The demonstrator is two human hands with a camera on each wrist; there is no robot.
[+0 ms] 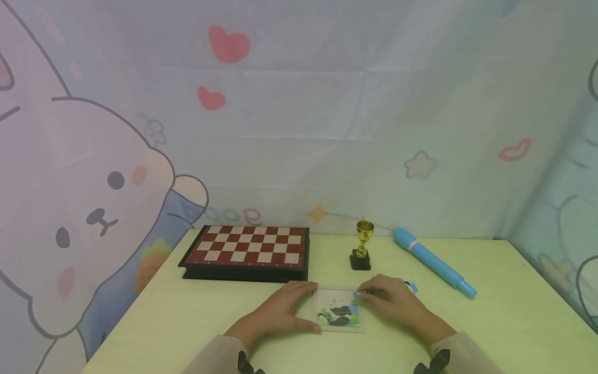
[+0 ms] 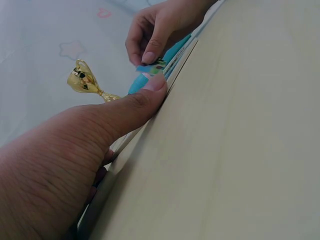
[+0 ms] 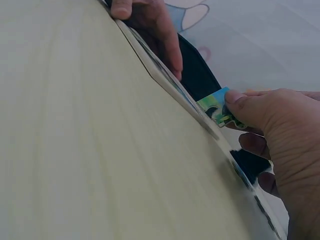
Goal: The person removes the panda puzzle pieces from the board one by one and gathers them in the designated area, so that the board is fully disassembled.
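A: Trophy point(image 1: 363, 244) stands just behind the puzzle point(image 1: 339, 310), with the chessboard point(image 1: 246, 251) behind and to the puzzle's left, and the blue pen point(image 1: 433, 262) behind and to its right. Nothing stands between them and the puzzle.

B: And the puzzle?

A: It's a flat tray on the table point(image 1: 490, 317), a panda picture partly filled in.

B: The hands?

A: The left hand point(image 1: 280, 313) rests at the puzzle's left edge, thumb pressed along the tray's side, fingers fairly straight. The right hand point(image 1: 397, 303) pinches a piece point(image 3: 220, 107) between thumb and fingertip, at the puzzle's far right corner. Another small blue bit point(image 1: 411, 286) lies just right of the puzzle.
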